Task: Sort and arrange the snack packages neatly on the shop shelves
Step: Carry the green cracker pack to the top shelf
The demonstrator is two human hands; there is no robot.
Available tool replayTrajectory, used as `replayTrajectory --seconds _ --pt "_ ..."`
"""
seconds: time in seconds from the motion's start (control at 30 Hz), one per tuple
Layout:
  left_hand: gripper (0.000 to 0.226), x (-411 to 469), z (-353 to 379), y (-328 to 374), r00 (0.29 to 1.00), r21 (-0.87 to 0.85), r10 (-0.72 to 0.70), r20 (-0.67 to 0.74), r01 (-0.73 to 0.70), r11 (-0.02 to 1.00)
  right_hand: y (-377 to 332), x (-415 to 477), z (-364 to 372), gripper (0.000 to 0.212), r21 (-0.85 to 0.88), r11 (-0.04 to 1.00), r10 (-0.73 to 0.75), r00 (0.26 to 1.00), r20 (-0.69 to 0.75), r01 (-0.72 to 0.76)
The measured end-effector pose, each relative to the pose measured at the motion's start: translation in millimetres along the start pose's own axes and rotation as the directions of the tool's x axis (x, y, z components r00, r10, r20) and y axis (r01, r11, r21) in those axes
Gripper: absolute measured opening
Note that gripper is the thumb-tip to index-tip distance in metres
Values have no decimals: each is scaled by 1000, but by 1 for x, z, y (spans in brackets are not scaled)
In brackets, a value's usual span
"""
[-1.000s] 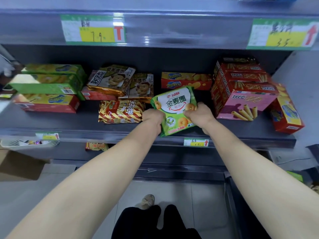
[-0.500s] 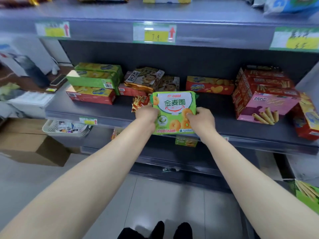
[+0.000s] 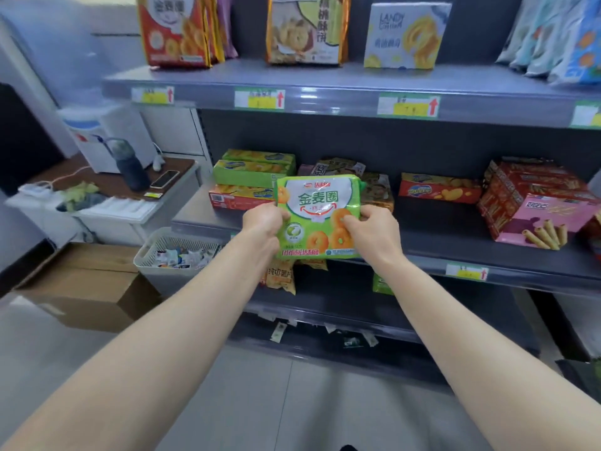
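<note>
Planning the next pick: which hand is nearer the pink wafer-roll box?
Right. The right hand grips the green packet on the side toward the pink wafer-roll box; the left hand grips the opposite side.

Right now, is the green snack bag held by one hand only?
No, the left hand and the right hand each grip a side of the green snack bag.

The middle shelf (image 3: 455,229) before me carries flat boxes — two green boxes (image 3: 253,170) stacked on a red box (image 3: 234,198) at its left end, a red-and-yellow box (image 3: 439,190) near the back, and at the right a pile of red boxes (image 3: 527,183) with a pink box (image 3: 546,219) in front. On the upper shelf (image 3: 325,79) an orange bag (image 3: 172,30), a tan bag (image 3: 305,27) and a white box (image 3: 406,35) stand upright.
</note>
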State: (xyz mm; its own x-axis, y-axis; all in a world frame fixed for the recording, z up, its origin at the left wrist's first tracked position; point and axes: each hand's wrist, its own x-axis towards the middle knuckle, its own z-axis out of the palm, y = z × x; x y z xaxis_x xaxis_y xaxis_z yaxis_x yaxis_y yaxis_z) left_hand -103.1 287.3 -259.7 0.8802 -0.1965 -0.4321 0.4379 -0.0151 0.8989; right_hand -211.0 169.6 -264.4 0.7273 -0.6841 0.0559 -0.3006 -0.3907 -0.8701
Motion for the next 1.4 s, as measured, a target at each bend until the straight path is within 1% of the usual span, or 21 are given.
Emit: replayTrajectory --seconds 0.13,0.37,0.57,0.87,1.03,1.17,1.23,1.33,1.4 --pt "34 -9 -47 21 998 -51 62 31 -61 997 -40 -22 25 19 -27 995 -93 995 -40 92" --pt "25 -23 -121 64 984 -140 176 -8 -176 975 -101 -41 68 19 -13 978 -208 976 -56 208" --pt "22 -24 -154 93 971 -212 238 -30 -239 948 -141 -41 88 17 42 953 -297 953 -68 300" --pt "24 -19 -161 153 934 -252 354 -46 -354 901 -192 -14 92 18 98 921 -366 924 -111 376" --pt "24 -9 -153 184 906 -290 416 -74 -419 860 -217 16 90 19 82 905 -405 904 -134 418" --pt "28 9 -147 204 850 -344 511 -128 -522 781 -232 45 94 15 112 878 -454 883 -115 466" --pt "34 19 -145 214 821 -365 550 -152 -564 741 -240 59 98 14 137 860 -481 871 -104 491" --pt "41 35 -143 228 793 -362 583 -179 -604 710 -250 77 107 17 188 839 -505 859 -79 510" --pt "41 45 -143 240 780 -366 600 -178 -619 695 -257 88 115 18 178 835 -517 853 -73 521"
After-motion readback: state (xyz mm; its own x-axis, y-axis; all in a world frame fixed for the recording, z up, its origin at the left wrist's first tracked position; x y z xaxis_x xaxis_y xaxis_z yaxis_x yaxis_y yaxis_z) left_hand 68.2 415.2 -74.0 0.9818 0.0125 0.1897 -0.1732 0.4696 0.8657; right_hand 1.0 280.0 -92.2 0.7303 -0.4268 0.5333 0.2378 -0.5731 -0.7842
